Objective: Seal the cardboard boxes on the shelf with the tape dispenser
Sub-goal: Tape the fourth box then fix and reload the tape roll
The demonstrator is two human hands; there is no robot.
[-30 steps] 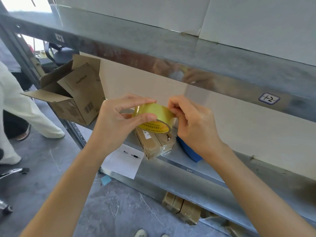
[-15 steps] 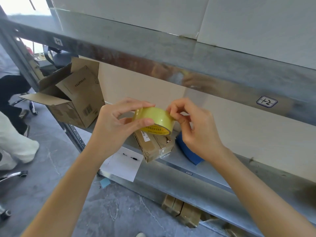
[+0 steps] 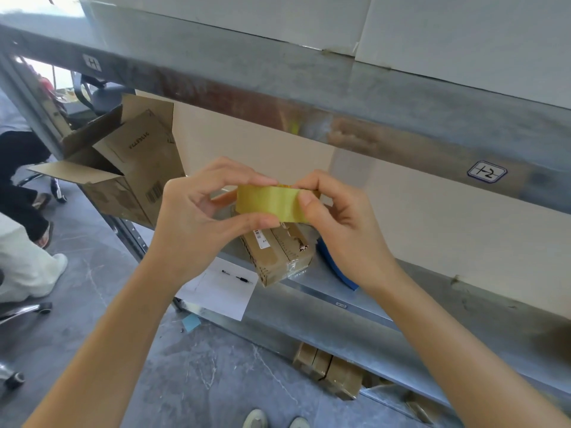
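Hold: left hand (image 3: 191, 217) grips the round yellow roll of sticky tape (image 3: 268, 204) to keep it steady | right hand (image 3: 340, 223) pinches its edge, likely hunting the loose end | Tape: shiny, see-through yellow, held in the air above the small brown cardboard box (image 3: 278, 257) on the grey metal shelf (image 3: 417, 307)

Bright, even daylight.
Top-left corner blows out; metal shelf beam (image 3: 309, 97) shows smeared reflections; edges bow.
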